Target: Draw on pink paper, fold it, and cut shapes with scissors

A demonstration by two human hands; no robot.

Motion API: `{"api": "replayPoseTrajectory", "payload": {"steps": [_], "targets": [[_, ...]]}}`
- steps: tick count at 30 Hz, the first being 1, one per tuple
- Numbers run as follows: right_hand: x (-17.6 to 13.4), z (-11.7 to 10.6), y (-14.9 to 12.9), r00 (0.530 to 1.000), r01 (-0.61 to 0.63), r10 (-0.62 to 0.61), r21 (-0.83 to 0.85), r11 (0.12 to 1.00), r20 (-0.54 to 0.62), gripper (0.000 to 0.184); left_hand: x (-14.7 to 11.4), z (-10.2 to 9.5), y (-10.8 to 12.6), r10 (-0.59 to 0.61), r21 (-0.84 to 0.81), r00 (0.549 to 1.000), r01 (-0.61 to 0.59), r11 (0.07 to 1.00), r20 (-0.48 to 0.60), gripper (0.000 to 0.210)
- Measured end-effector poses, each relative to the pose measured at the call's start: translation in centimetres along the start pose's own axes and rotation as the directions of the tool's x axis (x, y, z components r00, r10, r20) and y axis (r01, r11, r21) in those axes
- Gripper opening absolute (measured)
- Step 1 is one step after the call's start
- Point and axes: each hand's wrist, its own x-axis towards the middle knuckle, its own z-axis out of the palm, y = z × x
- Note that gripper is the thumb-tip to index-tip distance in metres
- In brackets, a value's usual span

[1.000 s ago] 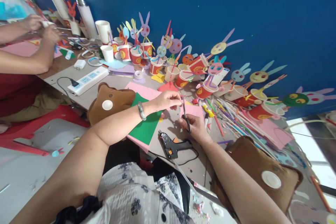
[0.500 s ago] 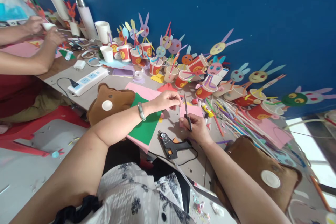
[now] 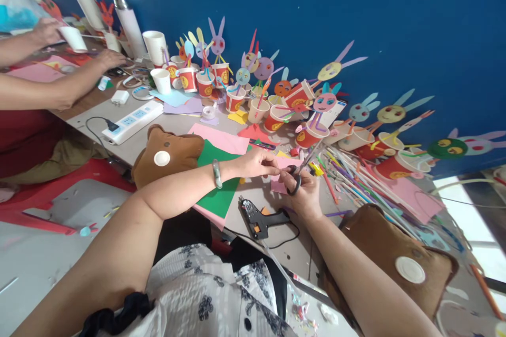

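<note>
Black-handled scissors point(image 3: 294, 183) are in my right hand point(image 3: 305, 196), their blades angled up and to the right. My left hand point(image 3: 261, 163) has its thumb and fingertips pinched together close beside the scissor handles; whatever is between them is too small to make out. Beneath my hands lies a piece of pink paper point(image 3: 279, 185). A black glue gun point(image 3: 261, 219) rests on the table just below them. Under my left forearm is a green sheet point(image 3: 215, 197) on top of larger pink paper point(image 3: 221, 138).
Paper cups with rabbit figures point(image 3: 272, 116) line the wall. Colored sticks point(image 3: 367, 184) are heaped at the right. Brown cushions point(image 3: 168, 155) lie on both sides. A power strip point(image 3: 134, 122) sits at the left, near another person's hand point(image 3: 110, 59) and a white cup point(image 3: 73, 39).
My hands have come together, and the scissors have swung from upright to pointing right. The other person's hands have moved apart, one holding the white cup, the other down on the table.
</note>
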Motion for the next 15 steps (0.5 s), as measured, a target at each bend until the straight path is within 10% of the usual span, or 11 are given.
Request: {"api": "replayPoseTrajectory", "payload": {"steps": [15], "targets": [[-0.1, 0.0, 0.3, 0.999, 0.012, -0.010, 0.022, 1.000, -0.048, 0.026, -0.7, -1.1, 1.6, 0.014, -0.010, 0.993, -0.013, 1.000, 0.119, 0.021]]}}
